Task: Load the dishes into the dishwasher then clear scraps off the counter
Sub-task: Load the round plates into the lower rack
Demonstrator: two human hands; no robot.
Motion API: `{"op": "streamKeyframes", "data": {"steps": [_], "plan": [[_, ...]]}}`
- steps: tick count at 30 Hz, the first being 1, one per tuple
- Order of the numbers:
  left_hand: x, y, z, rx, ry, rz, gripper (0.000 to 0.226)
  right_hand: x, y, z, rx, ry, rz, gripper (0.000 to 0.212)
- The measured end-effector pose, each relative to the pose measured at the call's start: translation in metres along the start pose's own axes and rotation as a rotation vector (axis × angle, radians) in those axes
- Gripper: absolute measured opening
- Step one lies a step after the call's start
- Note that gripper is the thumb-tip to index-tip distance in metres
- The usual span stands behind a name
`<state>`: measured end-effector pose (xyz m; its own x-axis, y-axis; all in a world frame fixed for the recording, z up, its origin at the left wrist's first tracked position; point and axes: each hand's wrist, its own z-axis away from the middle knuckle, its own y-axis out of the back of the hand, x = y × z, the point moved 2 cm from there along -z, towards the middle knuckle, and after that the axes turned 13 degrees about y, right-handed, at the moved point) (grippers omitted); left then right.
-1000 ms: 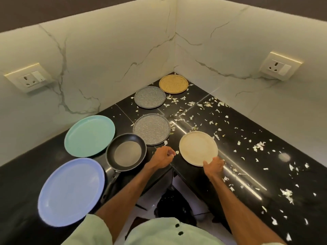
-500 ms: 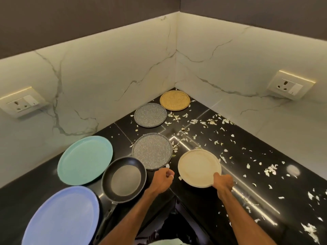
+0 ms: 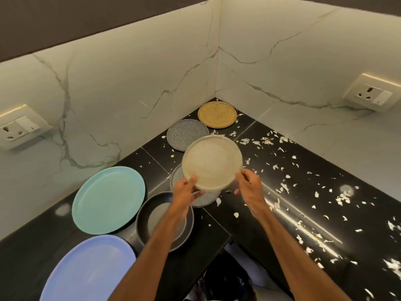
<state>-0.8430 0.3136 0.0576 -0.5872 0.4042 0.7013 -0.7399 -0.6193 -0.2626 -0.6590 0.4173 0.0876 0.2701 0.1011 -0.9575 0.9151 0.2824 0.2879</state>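
Observation:
I hold a cream plate (image 3: 211, 161) tilted in the air above the black counter (image 3: 249, 231). My left hand (image 3: 184, 192) grips its lower left rim, thumb on the face. My right hand (image 3: 250, 187) pinches the lower right rim with its fingertips. Under the plate lies a grey speckled plate (image 3: 204, 197), partly hidden. On the counter are also a second grey plate (image 3: 182, 133), a gold plate (image 3: 217, 114), a black pan (image 3: 160, 216), a teal plate (image 3: 108, 198) and a blue plate (image 3: 86, 270). White scraps (image 3: 282, 187) are strewn over the right arm of the counter.
Marble walls meet in the corner behind the gold plate. A wall socket (image 3: 19, 127) sits on the left and another socket (image 3: 371, 94) on the right. The counter's inner corner edge is just below my forearms, with dark floor beneath.
The cream plate has come up off the counter and moved up and left, over the grey speckled plate. My left hand has taken hold of its rim alongside the right.

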Motion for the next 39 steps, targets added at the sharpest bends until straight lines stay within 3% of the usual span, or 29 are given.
{"op": "streamKeyframes", "data": {"steps": [3, 7, 10, 14, 16, 21, 23, 26, 32, 35, 39], "plan": [[0.020, 0.048, 0.014, 0.138, -0.149, -0.056, 0.026, 0.024, -0.029, 0.001, -0.018, -0.075, 0.019, 0.015], [0.024, 0.111, 0.020, 0.363, -0.221, 0.005, 0.030, 0.071, -0.071, -0.002, -0.069, -0.264, 0.366, 0.027], [0.020, 0.138, 0.030, 0.426, -0.216, 0.011, 0.025, 0.081, -0.097, -0.011, -0.135, -0.308, 0.509, 0.045], [0.016, 0.152, 0.047, 0.449, -0.208, 0.010, 0.021, 0.080, -0.108, -0.027, -0.098, -0.369, 0.612, 0.037], [0.013, 0.154, 0.051, 0.451, -0.204, -0.003, 0.017, 0.084, -0.108, -0.035, -0.098, -0.416, 0.625, 0.033], [0.012, 0.154, 0.048, 0.464, -0.174, -0.032, 0.031, 0.089, -0.106, -0.047, -0.043, -0.477, 0.434, 0.024], [0.015, 0.154, 0.043, 0.450, -0.178, -0.045, 0.028, 0.085, -0.105, -0.056, -0.007, -0.418, 0.350, 0.023], [0.026, 0.150, 0.038, 0.413, -0.214, -0.060, 0.029, 0.046, -0.098, -0.067, -0.007, -0.189, 0.268, 0.009], [0.048, 0.140, 0.026, 0.366, -0.299, -0.176, 0.019, -0.034, -0.065, -0.054, 0.159, 0.284, 0.424, 0.044], [0.055, 0.127, 0.026, 0.364, -0.345, -0.275, 0.024, -0.037, -0.049, -0.032, 0.145, 0.346, 0.522, 0.051], [0.055, 0.109, 0.024, 0.328, -0.364, -0.406, 0.035, -0.021, -0.037, -0.002, 0.112, 0.329, 0.689, 0.030]]}}
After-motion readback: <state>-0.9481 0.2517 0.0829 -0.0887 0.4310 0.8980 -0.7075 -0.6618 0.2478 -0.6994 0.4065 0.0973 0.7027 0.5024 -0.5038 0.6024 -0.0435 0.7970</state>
